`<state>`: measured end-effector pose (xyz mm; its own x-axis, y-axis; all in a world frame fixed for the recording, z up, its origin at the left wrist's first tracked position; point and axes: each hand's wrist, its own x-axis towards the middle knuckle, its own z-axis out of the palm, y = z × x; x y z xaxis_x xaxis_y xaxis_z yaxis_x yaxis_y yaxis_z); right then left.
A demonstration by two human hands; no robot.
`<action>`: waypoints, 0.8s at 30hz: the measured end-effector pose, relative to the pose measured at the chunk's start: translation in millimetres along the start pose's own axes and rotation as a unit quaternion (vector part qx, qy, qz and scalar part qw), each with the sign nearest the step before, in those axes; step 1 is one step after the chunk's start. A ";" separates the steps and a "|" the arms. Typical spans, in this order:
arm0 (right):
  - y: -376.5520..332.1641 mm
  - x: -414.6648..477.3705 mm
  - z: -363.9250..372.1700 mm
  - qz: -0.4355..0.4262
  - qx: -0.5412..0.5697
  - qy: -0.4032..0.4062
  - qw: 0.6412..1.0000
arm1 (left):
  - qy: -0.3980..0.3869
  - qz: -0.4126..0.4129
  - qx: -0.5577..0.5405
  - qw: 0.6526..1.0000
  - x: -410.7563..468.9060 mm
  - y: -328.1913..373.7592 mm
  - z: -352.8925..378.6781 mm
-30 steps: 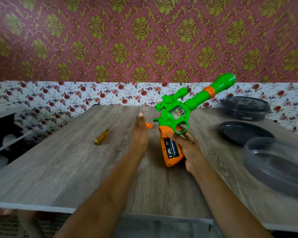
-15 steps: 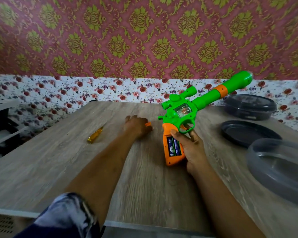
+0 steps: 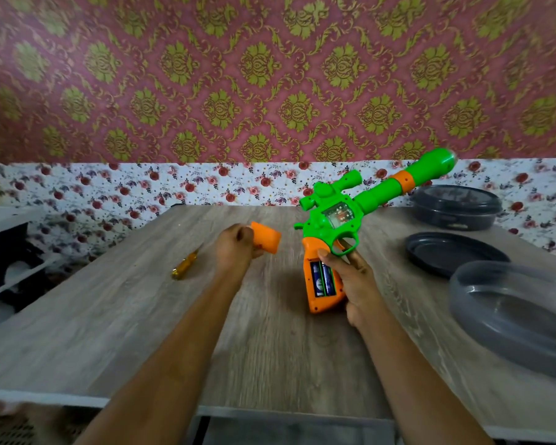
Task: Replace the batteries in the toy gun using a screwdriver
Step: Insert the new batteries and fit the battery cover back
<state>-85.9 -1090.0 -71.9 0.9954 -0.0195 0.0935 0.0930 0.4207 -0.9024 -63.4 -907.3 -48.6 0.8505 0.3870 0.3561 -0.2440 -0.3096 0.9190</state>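
A green toy gun [image 3: 337, 216] with an orange grip is held above the table, barrel pointing up to the right. My right hand [image 3: 350, 277] grips its orange handle, where the battery compartment lies uncovered and two dark batteries [image 3: 322, 279] show inside. My left hand [image 3: 235, 248] holds the orange battery cover [image 3: 267, 240] lifted off the table, to the left of the gun. A yellow-handled screwdriver [image 3: 184, 266] lies on the table left of my left hand, untouched.
The wooden table [image 3: 109, 316] backs onto a floral wall. On its right side are a dark lidded container [image 3: 456, 207], a dark round lid [image 3: 450, 252] and a clear round container [image 3: 520, 316]. A white shelf [image 3: 7, 245] stands off the left edge.
My left hand reached down to the orange cover on the table, closed on it and has lifted it toward the gun. The gun has stayed in my right hand.
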 end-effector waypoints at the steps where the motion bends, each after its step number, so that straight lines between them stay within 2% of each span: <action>1: -0.7 -0.3 0.7 0.001 -0.001 -0.005 1.000 | 0.013 -0.037 -0.076 0.996 -6.1 1.6 -4.5; 3: -1.3 -0.6 0.6 0.004 -0.007 -0.011 1.000 | 0.006 -0.072 -0.152 0.986 -19.8 1.7 -9.4; 6: -0.8 -2.0 1.4 0.004 -0.018 -0.015 1.000 | -0.057 -0.074 -0.211 0.973 -34.4 -3.4 -13.2; 11: -0.4 1.1 2.5 0.007 0.011 0.005 1.000 | -0.118 -0.050 -0.193 0.973 -36.6 1.6 -10.5; 19: 5.7 8.3 4.4 -0.020 0.016 -0.008 1.000 | -0.133 -0.063 -0.215 0.965 -35.0 3.0 -12.1; 24: 6.9 9.9 2.5 -0.018 0.025 -0.009 0.999 | -0.206 -0.075 -0.217 0.951 -41.2 4.2 -6.1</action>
<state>-75.5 -1085.0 -76.2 0.9909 -0.0182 0.1331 0.1262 0.4654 -0.8761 -102.3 -919.3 -58.4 0.9795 -0.0023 0.2015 -0.1991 0.1455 0.9691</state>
